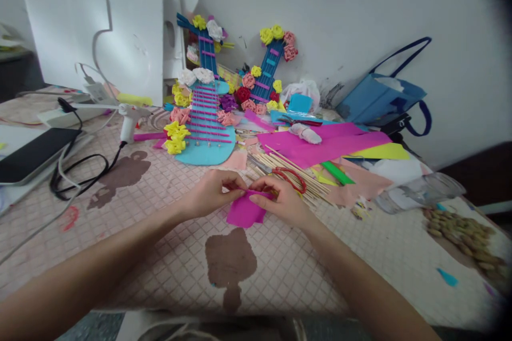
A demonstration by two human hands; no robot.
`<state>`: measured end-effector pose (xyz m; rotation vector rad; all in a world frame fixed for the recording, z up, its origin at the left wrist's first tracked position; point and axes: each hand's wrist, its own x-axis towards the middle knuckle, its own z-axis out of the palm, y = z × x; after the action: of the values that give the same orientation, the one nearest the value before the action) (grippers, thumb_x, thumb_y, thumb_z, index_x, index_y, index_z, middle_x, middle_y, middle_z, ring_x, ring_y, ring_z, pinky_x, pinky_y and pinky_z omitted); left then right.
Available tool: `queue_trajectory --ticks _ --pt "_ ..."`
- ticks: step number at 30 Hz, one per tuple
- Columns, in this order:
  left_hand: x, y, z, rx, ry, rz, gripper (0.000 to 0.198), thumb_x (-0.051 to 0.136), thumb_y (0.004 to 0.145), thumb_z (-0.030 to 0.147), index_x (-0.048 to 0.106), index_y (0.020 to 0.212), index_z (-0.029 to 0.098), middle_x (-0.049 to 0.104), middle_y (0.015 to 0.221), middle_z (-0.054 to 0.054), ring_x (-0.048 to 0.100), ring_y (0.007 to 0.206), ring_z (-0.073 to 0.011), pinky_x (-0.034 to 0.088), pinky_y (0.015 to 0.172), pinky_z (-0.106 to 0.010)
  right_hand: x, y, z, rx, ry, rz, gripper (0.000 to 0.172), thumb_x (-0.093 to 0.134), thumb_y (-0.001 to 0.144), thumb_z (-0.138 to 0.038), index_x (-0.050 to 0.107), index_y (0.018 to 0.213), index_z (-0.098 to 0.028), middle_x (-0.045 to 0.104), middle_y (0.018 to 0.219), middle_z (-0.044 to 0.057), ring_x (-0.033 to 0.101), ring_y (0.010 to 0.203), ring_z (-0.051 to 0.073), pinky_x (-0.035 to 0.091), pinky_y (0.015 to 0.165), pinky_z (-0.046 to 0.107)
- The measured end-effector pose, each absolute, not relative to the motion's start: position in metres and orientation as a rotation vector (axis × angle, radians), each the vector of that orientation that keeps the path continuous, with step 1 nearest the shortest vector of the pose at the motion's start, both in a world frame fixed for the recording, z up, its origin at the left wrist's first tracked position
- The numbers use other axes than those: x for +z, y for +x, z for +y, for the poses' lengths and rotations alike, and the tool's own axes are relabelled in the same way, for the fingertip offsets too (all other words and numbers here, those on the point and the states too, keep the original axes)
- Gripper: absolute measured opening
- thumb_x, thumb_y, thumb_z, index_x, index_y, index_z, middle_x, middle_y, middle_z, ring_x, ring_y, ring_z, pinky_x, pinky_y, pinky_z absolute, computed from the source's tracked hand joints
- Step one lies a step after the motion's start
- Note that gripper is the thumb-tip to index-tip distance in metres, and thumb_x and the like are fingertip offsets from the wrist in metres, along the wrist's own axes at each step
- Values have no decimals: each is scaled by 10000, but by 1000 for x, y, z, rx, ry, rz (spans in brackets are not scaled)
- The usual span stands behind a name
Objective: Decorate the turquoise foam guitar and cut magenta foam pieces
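Both hands meet over the middle of the table, each pinching the upper edge of a small magenta paper piece. My left hand has its thumb and fingers closed on the paper's top left part. On the top right, my right hand grips the same piece, its fingers curled and thumb pressed toward the edge. The paper hangs down between the hands, above the tabletop. Beyond my right hand lie thin wooden sticks and red-handled scissors.
Blue guitar-shaped crafts with paper flowers stand behind the hands. Left are a white glue gun, a black cable and a dark phone-like slab. Right are magenta sheets, a clear jar, nuts and a blue bag.
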<state>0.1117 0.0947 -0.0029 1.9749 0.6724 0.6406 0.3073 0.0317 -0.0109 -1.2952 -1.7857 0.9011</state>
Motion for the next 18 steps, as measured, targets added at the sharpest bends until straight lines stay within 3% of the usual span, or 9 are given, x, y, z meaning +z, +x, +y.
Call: queue_trajectory --ticks 4,18 --pt "-3 111 93 642 1977 685 89 593 782 154 678 775 130 689 719 -17 625 664 -100 481 621 -186 -12 306 33 787 -1313 -1853 124 605 840 -283 651 773 -189 631 746 3 578 739 144 428 679 268" --pt "-7 98 121 579 1662 781 153 691 706 268 681 735 119 688 684 -39 609 625 -114 480 588 -216 -6 339 39 752 -1456 -1745 172 595 838 -336 674 799 -189 675 772 23 611 713 156 461 650 274"
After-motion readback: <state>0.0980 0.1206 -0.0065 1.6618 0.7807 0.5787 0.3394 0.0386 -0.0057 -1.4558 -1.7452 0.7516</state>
